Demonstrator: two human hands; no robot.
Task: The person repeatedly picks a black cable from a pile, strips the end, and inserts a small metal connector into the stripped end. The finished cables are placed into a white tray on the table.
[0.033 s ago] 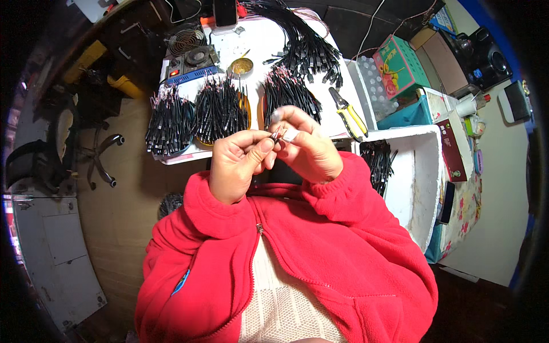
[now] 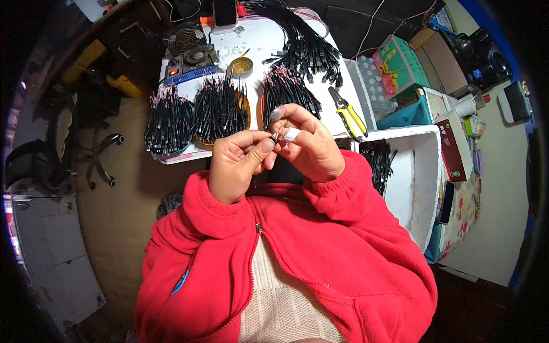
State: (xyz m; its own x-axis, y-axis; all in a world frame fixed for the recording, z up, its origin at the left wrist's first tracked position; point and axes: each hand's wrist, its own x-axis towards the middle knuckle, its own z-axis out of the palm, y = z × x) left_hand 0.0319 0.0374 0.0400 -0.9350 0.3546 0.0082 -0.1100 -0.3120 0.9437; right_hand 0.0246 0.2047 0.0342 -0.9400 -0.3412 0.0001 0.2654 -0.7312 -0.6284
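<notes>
In front of my chest, both hands meet over a black cable with thin reddish wires at its end point(image 2: 277, 136). My left hand point(image 2: 241, 163) pinches the black cable between thumb and forefinger. My right hand point(image 2: 313, 150) has its thumb and fingers closed at the reddish wires; white tape wraps its thumb and a grey covering sits on one fingertip. The fingers hide most of the cable. Just beyond my hands, black cables with stripped pinkish ends stand in bundles: a left bundle point(image 2: 169, 123), a middle bundle point(image 2: 220, 111) and a right bundle point(image 2: 290, 94).
Yellow-handled wire strippers point(image 2: 350, 117) lie on the white table point(image 2: 260, 43). Farther back are a soldering-type device with a fan point(image 2: 194, 60), a round tin point(image 2: 241, 67) and a heap of black cables point(image 2: 306, 48). A white foam box point(image 2: 409, 166) holds more cables on the right.
My right thumb and fingers have shifted slightly at the wire end. The left hand keeps its pinch in the same place.
</notes>
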